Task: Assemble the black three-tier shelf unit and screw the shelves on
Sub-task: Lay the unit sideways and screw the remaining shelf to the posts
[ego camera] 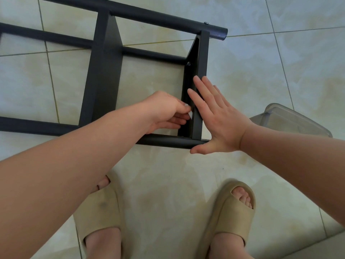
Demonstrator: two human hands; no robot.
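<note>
The black shelf unit [104, 75] lies on its side on the tiled floor, its round tubes running left to right. The end shelf [202, 58] stands on edge at the right, and a screw head [189, 63] shows on its inner face. My right hand [218, 116] presses flat with straight fingers against the shelf's outer face, thumb by the near tube [168, 142]. My left hand [166, 111] reaches inside the frame with curled fingers pinching something small at the shelf's inner face; what it pinches is hidden.
A clear plastic container [291, 118] sits on the floor right of the unit, just behind my right wrist. My feet in beige slippers [233, 208] stand close to the near tube. A middle shelf [106, 53] crosses the frame further left.
</note>
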